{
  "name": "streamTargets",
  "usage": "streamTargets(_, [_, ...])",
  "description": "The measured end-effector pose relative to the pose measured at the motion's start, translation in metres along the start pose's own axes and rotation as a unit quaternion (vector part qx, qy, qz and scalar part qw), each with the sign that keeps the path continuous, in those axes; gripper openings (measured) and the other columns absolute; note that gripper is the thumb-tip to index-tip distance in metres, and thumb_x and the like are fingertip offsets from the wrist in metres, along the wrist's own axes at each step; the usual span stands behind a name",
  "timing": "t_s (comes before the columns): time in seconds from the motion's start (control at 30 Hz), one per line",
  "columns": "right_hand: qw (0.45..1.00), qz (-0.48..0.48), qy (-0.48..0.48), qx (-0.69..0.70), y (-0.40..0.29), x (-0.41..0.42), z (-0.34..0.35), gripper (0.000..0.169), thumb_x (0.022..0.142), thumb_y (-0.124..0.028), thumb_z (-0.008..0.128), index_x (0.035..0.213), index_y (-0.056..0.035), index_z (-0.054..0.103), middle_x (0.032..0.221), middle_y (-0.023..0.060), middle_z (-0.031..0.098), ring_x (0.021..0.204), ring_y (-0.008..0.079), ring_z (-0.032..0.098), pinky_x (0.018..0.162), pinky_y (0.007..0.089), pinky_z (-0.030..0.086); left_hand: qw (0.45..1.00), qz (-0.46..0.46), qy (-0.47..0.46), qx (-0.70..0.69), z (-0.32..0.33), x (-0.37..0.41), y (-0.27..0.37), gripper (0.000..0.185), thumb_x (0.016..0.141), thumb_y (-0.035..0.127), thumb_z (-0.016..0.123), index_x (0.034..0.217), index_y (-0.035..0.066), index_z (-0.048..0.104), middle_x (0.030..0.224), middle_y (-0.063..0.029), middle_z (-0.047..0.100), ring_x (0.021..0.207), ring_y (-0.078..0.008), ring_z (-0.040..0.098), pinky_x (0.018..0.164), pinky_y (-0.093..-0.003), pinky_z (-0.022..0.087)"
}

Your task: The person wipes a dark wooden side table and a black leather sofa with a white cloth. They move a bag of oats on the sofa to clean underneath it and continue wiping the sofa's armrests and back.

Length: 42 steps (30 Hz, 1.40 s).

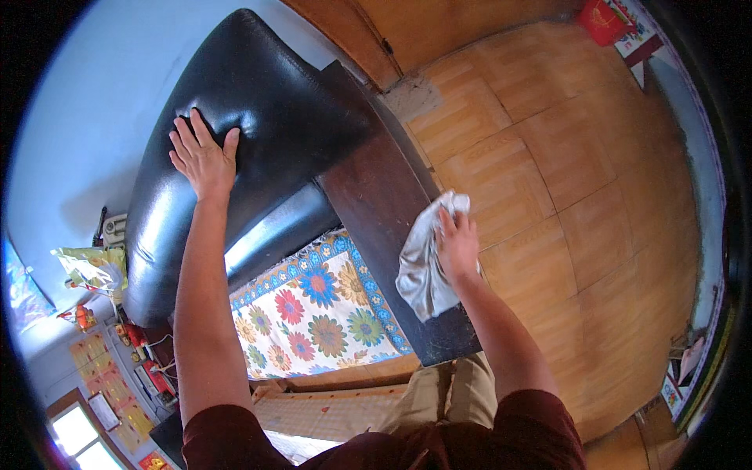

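My left hand (204,157) lies flat with fingers spread on the black leather backrest (276,88) of a sofa. In my right hand (459,247) is a crumpled pale grey cloth (424,270), which rests over the outer edge of the sofa's dark wooden armrest (382,176). Part of the cloth is hidden under my fingers. Below the backrest, a floral seat cover (317,317) with a blue border lies on the seat beside the armrest.
Wood-pattern floor tiles (546,176) stretch along the armrest's right side. A wooden door (446,29) stands beyond the sofa. Behind the backrest are a plastic bag (97,267) and a power strip (155,379) with cables. A red container (605,22) sits at the far right.
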State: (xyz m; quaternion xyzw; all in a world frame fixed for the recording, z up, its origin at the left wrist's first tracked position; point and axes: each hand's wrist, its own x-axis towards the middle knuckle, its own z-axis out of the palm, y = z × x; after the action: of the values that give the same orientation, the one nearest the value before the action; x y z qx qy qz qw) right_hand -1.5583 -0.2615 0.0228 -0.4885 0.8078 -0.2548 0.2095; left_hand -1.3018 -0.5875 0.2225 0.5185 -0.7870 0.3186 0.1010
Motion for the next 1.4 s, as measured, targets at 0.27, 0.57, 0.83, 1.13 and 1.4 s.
streamTargets(0.27, [0.996,-0.044,0.063,-0.055,-0.01,0.046,0.029,0.035,0.086,-0.024,0.061,0.119,-0.0142,0.06,0.113,0.0151,0.057,0.098,0.0346,0.055,0.083,0.0428,0.048,1.0,-0.02,0.002,-0.007,-0.008,0.007,0.01,0.084,0.086,0.061,0.053,0.149,0.013,0.024,0.151,-0.0202,0.024,0.138,-0.0421,0.024,0.109,-0.0596,0.018])
streamTargets(0.57, [0.996,-0.032,0.034,-0.073,-0.013,0.051,0.025,0.033,0.085,-0.018,0.058,0.118,-0.0129,0.059,0.106,0.0157,0.058,0.095,0.0351,0.054,0.081,0.0447,0.047,0.997,-0.037,0.008,-0.071,-0.021,0.006,0.014,0.086,0.081,0.059,0.06,0.147,0.013,0.028,0.151,-0.0205,0.024,0.137,-0.0432,0.024,0.109,-0.0602,0.017])
streamTargets(0.83, [0.997,-0.04,-0.051,-0.035,-0.006,0.056,0.018,0.034,0.086,-0.02,0.058,0.12,-0.014,0.055,0.106,0.0169,0.055,0.096,0.0383,0.053,0.08,0.049,0.048,0.994,-0.061,-0.045,-0.084,-0.032,0.009,0.018,0.092,0.075,0.056,0.066,0.146,0.012,0.029,0.151,-0.0199,0.023,0.138,-0.0415,0.023,0.11,-0.0593,0.018])
streamTargets(1.13, [0.845,0.013,-0.294,0.446,-0.184,0.178,-0.137,0.029,0.092,-0.014,0.056,0.119,-0.0021,0.06,0.1,0.0135,0.066,0.078,0.0236,0.063,0.071,0.0394,0.051,0.944,-0.193,-0.265,-0.041,-0.098,0.035,0.035,0.079,0.081,0.047,0.066,0.145,0.012,0.033,0.149,-0.0176,0.028,0.134,-0.0385,0.032,0.102,-0.0541,0.036])
streamTargets(1.4, [0.875,-0.472,-0.009,-0.112,-0.335,0.307,-0.152,0.047,0.083,-0.034,0.066,0.126,-0.0173,0.055,0.134,0.0149,0.043,0.124,0.0385,0.041,0.098,0.0563,0.037,0.868,-0.219,-0.237,-0.377,-0.247,-0.118,0.172,0.051,0.089,0.03,0.061,0.132,0.006,0.05,0.135,-0.0202,0.05,0.121,-0.0383,0.05,0.099,-0.0489,0.041])
